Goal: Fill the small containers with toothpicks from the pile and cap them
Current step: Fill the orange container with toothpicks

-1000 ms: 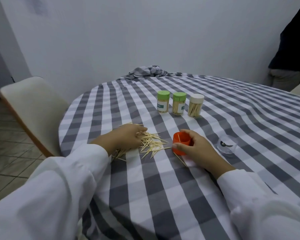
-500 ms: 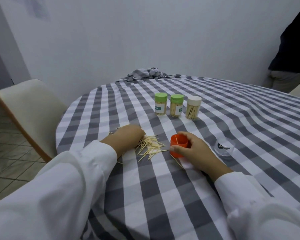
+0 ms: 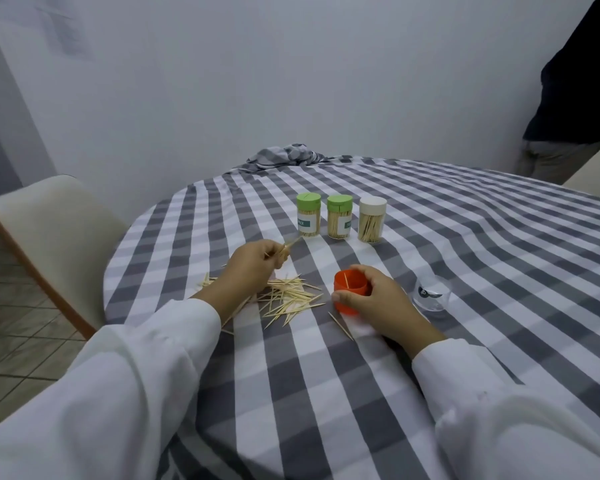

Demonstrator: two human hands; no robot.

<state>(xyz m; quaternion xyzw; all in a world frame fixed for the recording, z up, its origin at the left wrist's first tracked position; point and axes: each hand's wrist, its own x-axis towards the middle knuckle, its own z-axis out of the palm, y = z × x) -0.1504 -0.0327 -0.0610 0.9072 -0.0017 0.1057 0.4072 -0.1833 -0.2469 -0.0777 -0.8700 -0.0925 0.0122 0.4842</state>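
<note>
Orange container (image 3: 350,295) gripped by right hand (image 3: 381,306), three capped jars (image 3: 340,221) toothpick-filled

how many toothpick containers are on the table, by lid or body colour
green-lidded containers: 2
white-lidded container: 1
orange container, open, held by the right hand: 1
total: 4

Wooden toothpicks (image 3: 288,299), checked cloth tablecloth (image 3: 326,393)
</note>
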